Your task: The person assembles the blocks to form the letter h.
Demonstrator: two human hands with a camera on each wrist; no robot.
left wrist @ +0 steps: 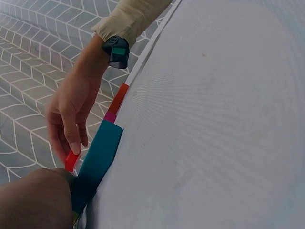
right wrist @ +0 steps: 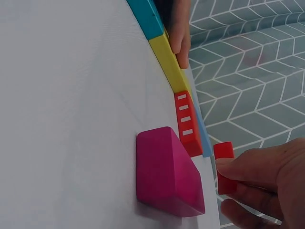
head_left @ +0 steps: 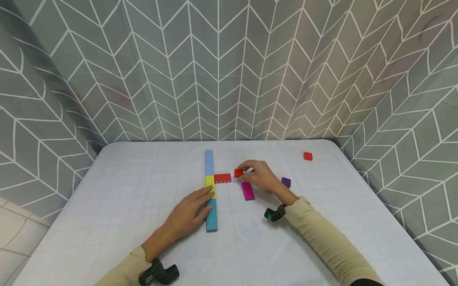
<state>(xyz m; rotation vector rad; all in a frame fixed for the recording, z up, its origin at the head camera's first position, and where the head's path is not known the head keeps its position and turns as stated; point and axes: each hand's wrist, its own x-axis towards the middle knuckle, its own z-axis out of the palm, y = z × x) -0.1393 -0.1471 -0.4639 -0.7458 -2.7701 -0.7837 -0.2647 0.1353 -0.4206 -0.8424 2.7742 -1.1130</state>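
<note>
My left hand (head_left: pixel 189 214) lies flat with fingers straight, fingertips on the yellow block (head_left: pixel 209 180) and thumb at the teal block (head_left: pixel 212 220). Those two and a light blue block (head_left: pixel 209 163) form one straight line. A red block with white marks (head_left: pixel 222 178) juts out to the right from the yellow one. My right hand (head_left: pixel 262 176) pinches a small red block (right wrist: pixel 225 168) between thumb and fingers, just right of the marked block and apart from it. Under the right hand, nearer me, is a magenta block (head_left: pixel 248 191).
To the right of my right hand sits a purple block (head_left: pixel 286 182), partly behind the wrist. Another small red block (head_left: pixel 308 156) lies toward the table's far right corner. A patterned grey curtain (head_left: pixel 218 79) stands along the far edge of the white table (head_left: pixel 107 190).
</note>
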